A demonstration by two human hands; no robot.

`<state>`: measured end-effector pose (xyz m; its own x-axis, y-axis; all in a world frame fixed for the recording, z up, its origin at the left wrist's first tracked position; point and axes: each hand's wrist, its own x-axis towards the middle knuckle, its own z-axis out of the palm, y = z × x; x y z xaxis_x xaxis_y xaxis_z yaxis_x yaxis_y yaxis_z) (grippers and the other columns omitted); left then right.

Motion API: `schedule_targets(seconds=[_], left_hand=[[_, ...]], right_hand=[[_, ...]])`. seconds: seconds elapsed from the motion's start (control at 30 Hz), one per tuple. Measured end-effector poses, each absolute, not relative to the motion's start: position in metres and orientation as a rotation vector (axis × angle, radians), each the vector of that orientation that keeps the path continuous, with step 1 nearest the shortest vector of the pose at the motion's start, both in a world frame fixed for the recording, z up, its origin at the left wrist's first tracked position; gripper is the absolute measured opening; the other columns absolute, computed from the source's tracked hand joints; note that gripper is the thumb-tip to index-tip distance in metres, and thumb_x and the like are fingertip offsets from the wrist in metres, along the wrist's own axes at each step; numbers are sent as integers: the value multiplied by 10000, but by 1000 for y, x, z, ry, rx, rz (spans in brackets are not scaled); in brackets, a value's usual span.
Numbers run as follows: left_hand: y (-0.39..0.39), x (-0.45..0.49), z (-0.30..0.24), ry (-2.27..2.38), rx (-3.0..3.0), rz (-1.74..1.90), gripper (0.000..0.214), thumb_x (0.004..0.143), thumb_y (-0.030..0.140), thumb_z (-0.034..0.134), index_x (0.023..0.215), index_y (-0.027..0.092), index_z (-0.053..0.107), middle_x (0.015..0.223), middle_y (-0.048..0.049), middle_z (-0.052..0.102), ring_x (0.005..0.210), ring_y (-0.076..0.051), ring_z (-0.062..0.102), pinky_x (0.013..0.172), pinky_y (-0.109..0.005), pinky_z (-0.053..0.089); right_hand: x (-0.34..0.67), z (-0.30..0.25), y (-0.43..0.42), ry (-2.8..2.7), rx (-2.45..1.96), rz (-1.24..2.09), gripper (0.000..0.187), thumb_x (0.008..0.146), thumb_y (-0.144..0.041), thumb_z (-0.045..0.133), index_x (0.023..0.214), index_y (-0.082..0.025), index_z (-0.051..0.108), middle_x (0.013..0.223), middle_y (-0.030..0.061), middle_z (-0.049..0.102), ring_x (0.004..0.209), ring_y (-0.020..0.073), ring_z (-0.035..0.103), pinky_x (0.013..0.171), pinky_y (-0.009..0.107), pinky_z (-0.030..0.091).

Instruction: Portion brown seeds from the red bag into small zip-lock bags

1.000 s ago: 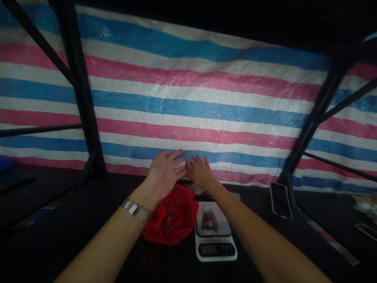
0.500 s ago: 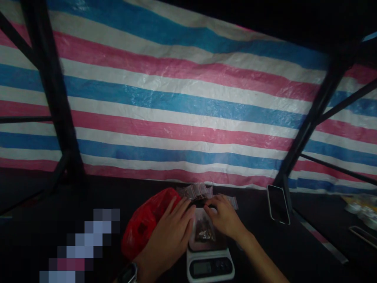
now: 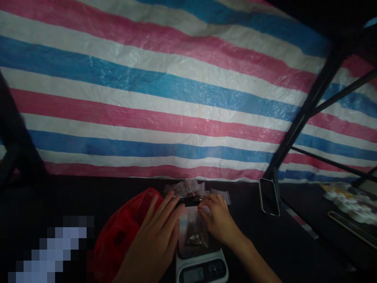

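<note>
A small clear plastic bag [image 3: 196,234] with dark bits in its lower end lies on the plate of a white kitchen scale [image 3: 222,271]. My right hand [image 3: 219,220] is at the bag's upper right corner, thumb and forefinger pinched together on its edge. My left hand [image 3: 157,236] is on the scale's left side, fingers stretched out and slightly apart, with nothing in them. Under and beside that hand is a red plastic bag [image 3: 118,232], partly hidden by it. Several small filled zip bags [image 3: 188,188] lie in a heap just beyond the scale.
A phone [image 3: 269,196] lies to the right, by a dark slanted metal post [image 3: 290,135]. Farther right are white wrapped items [image 3: 352,204] and another flat phone-like object [image 3: 350,226]. A striped plastic sheet [image 3: 153,114] hangs behind the dark surface.
The view has swung right, so things appear farther left. My left hand has come slightly away from the bag's top edge; my right hand stays at its upper corner.
</note>
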<state>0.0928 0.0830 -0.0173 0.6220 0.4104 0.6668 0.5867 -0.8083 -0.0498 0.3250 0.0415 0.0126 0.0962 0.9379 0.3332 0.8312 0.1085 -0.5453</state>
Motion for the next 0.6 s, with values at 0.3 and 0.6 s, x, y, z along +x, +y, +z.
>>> schedule_targets(seconds=[0.3,0.6], left_hand=[[61,109,-9,-1311,-2850,-1496,415,1069,376,466,1440,267,617,1481,-84,691,1385,-248,643,1163,-459,536],[61,123,2,-1623,-3297,-1801,450,1013,495,536,1336,236,714,1329,-79,791,1283,-268,714,1137,-402,529]], right_hand=[[316,34,36,-1726,-1480,386,137,953,-147,583,856,-224,640,908,20,657,867,201,608,805,335,459],[303,53,27,-1628,-1362,410,111,967,-257,597,926,-232,698,879,3,695,813,177,643,747,290,498]])
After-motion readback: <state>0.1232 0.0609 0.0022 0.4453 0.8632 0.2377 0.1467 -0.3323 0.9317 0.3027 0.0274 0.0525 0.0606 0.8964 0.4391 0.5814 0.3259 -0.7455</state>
